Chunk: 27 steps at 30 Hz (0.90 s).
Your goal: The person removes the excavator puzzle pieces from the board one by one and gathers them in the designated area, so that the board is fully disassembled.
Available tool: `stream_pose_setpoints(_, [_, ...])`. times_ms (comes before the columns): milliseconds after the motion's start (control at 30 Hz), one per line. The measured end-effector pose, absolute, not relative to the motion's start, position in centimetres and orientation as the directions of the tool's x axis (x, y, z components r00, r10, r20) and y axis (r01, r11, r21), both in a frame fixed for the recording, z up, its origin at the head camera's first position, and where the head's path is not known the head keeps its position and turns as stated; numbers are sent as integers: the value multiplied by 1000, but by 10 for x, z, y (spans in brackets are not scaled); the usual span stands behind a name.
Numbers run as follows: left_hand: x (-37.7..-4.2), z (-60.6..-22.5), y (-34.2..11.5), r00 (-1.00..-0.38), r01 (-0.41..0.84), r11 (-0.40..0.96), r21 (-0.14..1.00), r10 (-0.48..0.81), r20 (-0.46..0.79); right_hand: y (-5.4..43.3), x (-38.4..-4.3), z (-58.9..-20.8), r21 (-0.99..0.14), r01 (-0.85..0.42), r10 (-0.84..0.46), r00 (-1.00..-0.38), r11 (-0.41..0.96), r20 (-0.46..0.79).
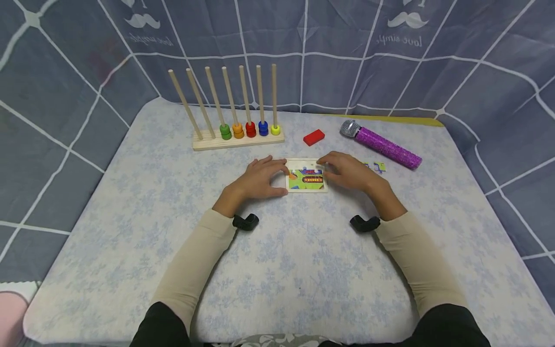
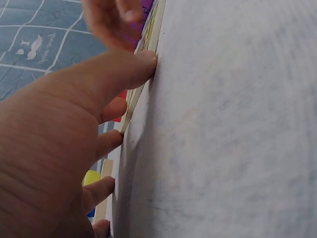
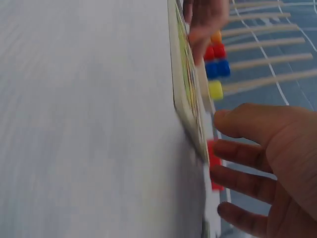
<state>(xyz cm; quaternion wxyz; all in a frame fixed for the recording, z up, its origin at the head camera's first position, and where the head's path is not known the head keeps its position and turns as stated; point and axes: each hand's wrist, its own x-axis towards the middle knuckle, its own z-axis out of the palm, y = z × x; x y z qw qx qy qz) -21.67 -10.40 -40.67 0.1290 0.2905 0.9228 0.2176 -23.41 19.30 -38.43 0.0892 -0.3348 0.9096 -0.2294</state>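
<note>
A small jigsaw puzzle board [image 1: 307,189] with a pale wooden rim lies flat on the table. Its picture shows a tracked vehicle on green. At its left end, my left hand [image 1: 259,179] holds the rim, thumb at the near corner and fingertips toward the far corner. Over the right end hovers my right hand [image 1: 349,172], thumb and fingers apart, with nothing visible between them in the right wrist view. Loose puzzle pieces [image 1: 379,167] lie just beyond the right hand, partly hidden by it.
Behind the left hand stands a wooden peg rack [image 1: 238,142] with coloured rings on several tall rods. A red block [image 1: 314,137] lies beyond the board. Farther right is a purple glitter microphone [image 1: 388,148]. A grey patterned curtain [image 1: 277,33] hangs behind the table.
</note>
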Motion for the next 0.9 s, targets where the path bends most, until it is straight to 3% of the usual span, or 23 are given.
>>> stream_pose_setpoints(200, [-219, -408, -108, -790, 499, 721, 481, 606, -88, 147, -243, -380, -459, -577, -673, -736, 676, -66])
stream_pose_setpoints(433, [-220, -412, -109, -786, 519, 706, 482, 615, -54, 130, -248, -388, -429, -524, -627, -767, 735, -137])
stream_pose_setpoints(667, [-219, -412, -106, -794, 519, 712, 473, 607, -42, 128, -245, -392, -461, -511, -618, -778, 726, -111])
stream_pose_setpoints(900, [-220, -412, -107, -793, 523, 706, 478, 609, -31, 129, -245, -393, -548, -550, -679, -733, 630, -44])
